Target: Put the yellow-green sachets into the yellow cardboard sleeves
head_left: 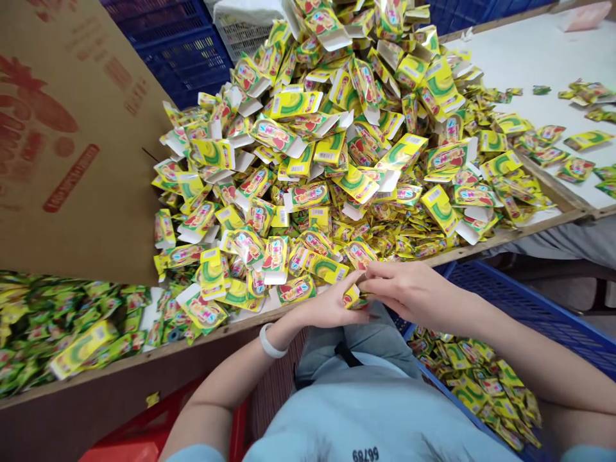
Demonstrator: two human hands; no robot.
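My left hand (332,304) is wrapped around a small yellow candy box (352,296), held just off the table's front edge. The fingers of my right hand (402,287) are bunched together at the box's right end; whether they pinch the box or something small there is hidden. Right behind both hands rises a large heap of printed yellow and green candy boxes (308,160), many with white flaps standing open. Small wrapped candies (404,234) lie among and under the boxes near the edge.
A big brown carton (86,141) stands at the left, with green-wrapped candies (110,308) before it. At my lower right, a blue crate (529,314) holds filled-looking packets. Blue crates (178,51) are stacked behind. A red stool (139,423) is below left. A wooden rim (481,247) edges the table.
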